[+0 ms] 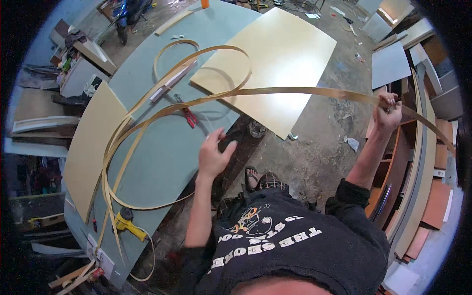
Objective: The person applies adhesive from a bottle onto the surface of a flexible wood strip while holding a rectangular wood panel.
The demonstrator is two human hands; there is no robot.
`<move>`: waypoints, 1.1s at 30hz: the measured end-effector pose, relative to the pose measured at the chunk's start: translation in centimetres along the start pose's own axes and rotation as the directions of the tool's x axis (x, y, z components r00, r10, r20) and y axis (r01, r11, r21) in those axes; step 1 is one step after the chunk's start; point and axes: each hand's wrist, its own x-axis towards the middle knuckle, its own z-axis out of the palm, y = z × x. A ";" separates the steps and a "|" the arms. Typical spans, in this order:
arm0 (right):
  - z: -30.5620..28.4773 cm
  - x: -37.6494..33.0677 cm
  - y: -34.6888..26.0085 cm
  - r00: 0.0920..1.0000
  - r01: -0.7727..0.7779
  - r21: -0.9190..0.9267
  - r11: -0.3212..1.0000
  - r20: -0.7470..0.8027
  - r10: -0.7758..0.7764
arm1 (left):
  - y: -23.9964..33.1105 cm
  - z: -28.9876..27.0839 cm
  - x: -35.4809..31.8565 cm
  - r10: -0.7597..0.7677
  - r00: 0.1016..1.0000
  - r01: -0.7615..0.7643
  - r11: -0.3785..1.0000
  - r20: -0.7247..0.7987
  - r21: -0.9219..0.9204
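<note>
A long tan strip of edge banding (295, 91) loops in several coils over the grey-green table and stretches right across the pale yellow panel. My right hand (387, 113) is closed around it at the far right, arm extended, and the strip's end trails past the fist. In front of the table's near edge, my left hand (215, 155) is raised with fingers apart and holds nothing. Red-handled pliers (189, 117) lie on the table close beyond that hand, under the strip's path. The pale yellow panel (280, 54) lies partly over the table's right edge.
On the table (162, 157) are a second cream panel (93, 152) at left, a white-edged narrow piece (173, 82) and a yellow corded power tool (129, 225). Boards (393, 66) and a wooden shelf unit (396, 157) line the right side. Scraps litter the concrete floor (314, 147).
</note>
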 end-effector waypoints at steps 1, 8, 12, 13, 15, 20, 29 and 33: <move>-0.4 -0.6 -0.3 0.999 0.000 0.020 1.000 -0.032 0.001 | -0.2 2.0 2.3 0.128 0.991 -0.129 0.990 0.027 0.058; -4.1 -5.7 -2.9 0.967 0.096 0.097 0.991 -0.246 -0.070 | 0.6 8.2 12.9 0.286 0.947 -0.311 0.929 0.143 0.200; -5.3 -7.7 -4.3 0.920 0.192 0.043 0.981 -0.356 -0.164 | 0.3 9.1 14.1 0.298 0.893 -0.402 0.864 0.336 0.302; -5.6 -8.0 -4.6 0.915 0.203 0.036 0.979 -0.364 -0.176 | 0.4 9.2 14.2 0.296 0.892 -0.405 0.860 0.342 0.311; -6.3 -8.4 -5.2 0.900 0.234 0.010 0.972 -0.380 -0.212 | 0.4 8.8 14.1 0.290 0.892 -0.407 0.850 0.347 0.336; -7.5 -9.0 -5.8 0.876 0.267 -0.070 0.961 -0.399 -0.273 | -2.0 6.1 13.6 0.329 0.873 -0.419 0.884 0.360 0.208; -7.6 -12.8 -4.9 0.854 0.301 -0.113 0.947 -0.410 -0.320 | -3.6 4.2 6.6 0.299 0.944 -0.311 0.947 0.138 0.080; -6.7 -12.7 -5.7 0.895 0.266 -0.089 0.960 -0.349 -0.280 | -5.4 5.0 1.8 0.255 0.960 -0.272 0.948 0.118 0.165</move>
